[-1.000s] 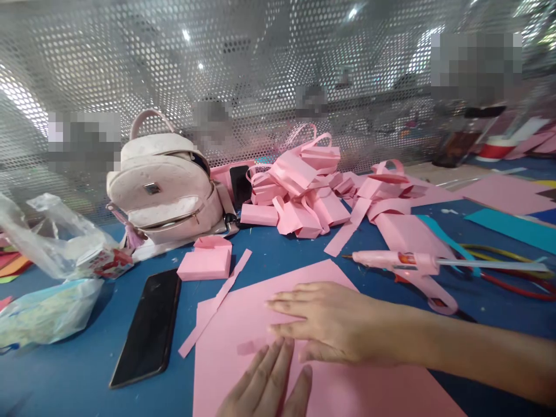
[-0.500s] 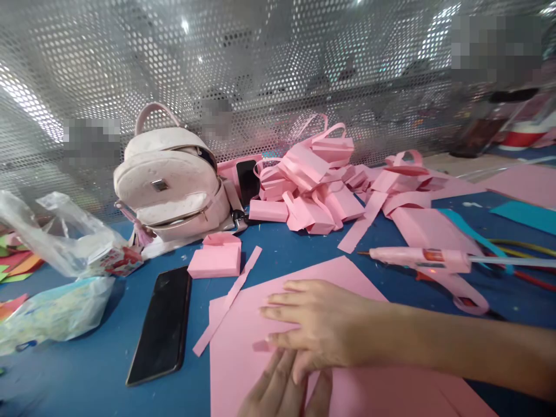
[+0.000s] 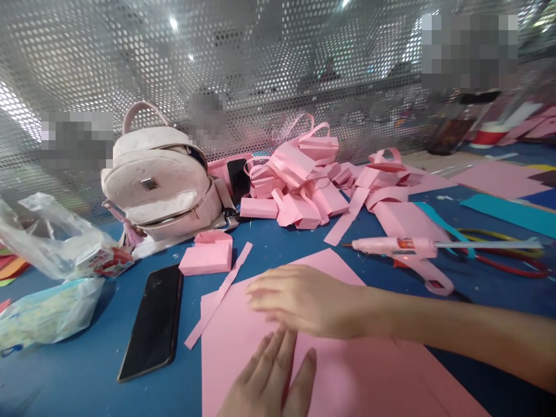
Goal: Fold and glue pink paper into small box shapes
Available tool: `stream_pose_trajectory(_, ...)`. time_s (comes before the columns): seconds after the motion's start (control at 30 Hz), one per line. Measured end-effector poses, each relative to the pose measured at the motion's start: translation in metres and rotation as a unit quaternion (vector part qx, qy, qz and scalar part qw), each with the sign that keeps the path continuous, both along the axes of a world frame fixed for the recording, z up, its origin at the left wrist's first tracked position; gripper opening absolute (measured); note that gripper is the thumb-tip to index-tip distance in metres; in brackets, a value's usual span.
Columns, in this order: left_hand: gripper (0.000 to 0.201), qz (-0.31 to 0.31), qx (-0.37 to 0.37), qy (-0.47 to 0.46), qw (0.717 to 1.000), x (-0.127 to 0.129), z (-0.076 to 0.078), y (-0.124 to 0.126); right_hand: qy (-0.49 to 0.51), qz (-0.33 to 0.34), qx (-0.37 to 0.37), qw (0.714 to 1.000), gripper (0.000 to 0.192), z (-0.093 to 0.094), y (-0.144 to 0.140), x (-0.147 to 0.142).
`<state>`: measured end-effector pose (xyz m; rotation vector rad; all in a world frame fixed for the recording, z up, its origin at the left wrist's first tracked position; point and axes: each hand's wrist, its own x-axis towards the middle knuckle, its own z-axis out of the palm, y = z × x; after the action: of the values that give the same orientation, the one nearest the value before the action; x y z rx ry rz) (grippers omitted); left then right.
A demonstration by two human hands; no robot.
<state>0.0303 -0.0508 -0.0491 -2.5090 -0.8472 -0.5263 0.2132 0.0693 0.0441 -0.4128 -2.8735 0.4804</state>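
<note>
Pink paper (image 3: 243, 324) lies on the blue table in front of me. My right hand (image 3: 299, 298) reaches across from the right and rests palm down on it, fingers stretched out and close together. Just below, my left hand (image 3: 271, 376) lies flat on the paper too, thumb apart from its fingers. Its fingertips are right by the edge of the right hand; whether they touch I cannot tell. Neither hand grips anything that I can see. A narrow pink paper strip (image 3: 221, 292) crosses the sheet's left edge. Beyond it sits a small folded pink paper box (image 3: 206, 258).
A black phone (image 3: 152, 324) lies left of the paper. A pink glue gun (image 3: 395, 248) and red-handled scissors (image 3: 521, 269) are at right. Behind stand a pale backpack (image 3: 160, 179) and a pile of pink paper bags (image 3: 299, 174), before a perforated metal screen (image 3: 260, 58). Plastic bags (image 3: 52, 313) lie left.
My right hand has slid forward, away from my left hand, and its spread fingers have drawn together. The left hand stays low on the paper. The view has turned slightly right.
</note>
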Motion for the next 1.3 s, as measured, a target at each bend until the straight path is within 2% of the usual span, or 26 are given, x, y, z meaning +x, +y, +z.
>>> stream_pose_trajectory(0.1,0.049,-0.013,0.025,-0.005,1.0,0.002,0.012,0.006,-0.052,-0.13,-0.046,0.989,0.017,0.009,-0.008,0.022)
stream_pose_trajectory(0.17,0.05,-0.035,0.003,-0.018,0.999,0.001,0.022,0.011,-0.092,-0.183,-0.071,0.976,0.009,0.01,-0.015,0.036)
stream_pose_trajectory(0.2,0.047,-0.047,-0.022,-0.027,0.998,0.0,0.029,0.013,-0.102,-0.199,-0.079,0.971,0.011,0.01,-0.018,0.043)
stream_pose_trajectory(0.3,0.034,-0.043,-0.136,-0.082,0.986,-0.003,0.046,0.021,-0.121,-0.215,-0.093,0.965,0.012,0.008,-0.025,0.057)
stream_pose_trajectory(0.4,0.029,-0.001,-0.184,-0.137,0.973,-0.005,0.055,0.024,-0.117,-0.187,-0.072,0.973,0.008,0.007,-0.028,0.06)
stream_pose_trajectory(0.5,0.026,0.014,-0.17,-0.145,0.975,-0.006,0.051,0.019,-0.075,-0.18,-0.001,0.981,0.016,0.009,-0.026,0.054)
stream_pose_trajectory(0.6,0.03,0.007,-0.136,-0.103,0.985,-0.008,0.044,0.009,-0.041,-0.187,0.056,0.98,0.024,0.008,-0.021,0.042)
stream_pose_trajectory(0.8,0.054,-0.023,-0.02,0.012,0.999,-0.013,0.032,-0.008,-0.007,-0.086,0.112,0.99,0.03,-0.012,-0.01,0.028)
stream_pose_trajectory(0.9,0.043,-0.022,0.008,0.006,1.0,-0.011,0.018,-0.014,0.007,-0.056,0.097,0.994,0.038,-0.014,-0.014,0.032)
stream_pose_trajectory(1.0,0.038,0.0,0.026,-0.08,0.996,-0.004,0.002,-0.017,0.004,-0.042,0.085,0.995,0.037,-0.007,-0.028,0.04)
stream_pose_trajectory(1.07,0.04,-0.005,0.053,-0.127,0.99,-0.001,-0.003,-0.016,-0.013,-0.032,0.083,0.996,0.033,-0.003,-0.038,0.046)
stream_pose_trajectory(1.17,0.036,-0.032,0.062,-0.061,0.996,0.0,0.004,-0.012,-0.034,-0.051,0.061,0.996,0.03,-0.005,-0.049,0.059)
stream_pose_trajectory(1.3,0.033,-0.093,0.076,0.029,0.992,-0.002,0.017,-0.005,-0.027,-0.066,0.022,0.997,0.035,-0.019,-0.052,0.078)
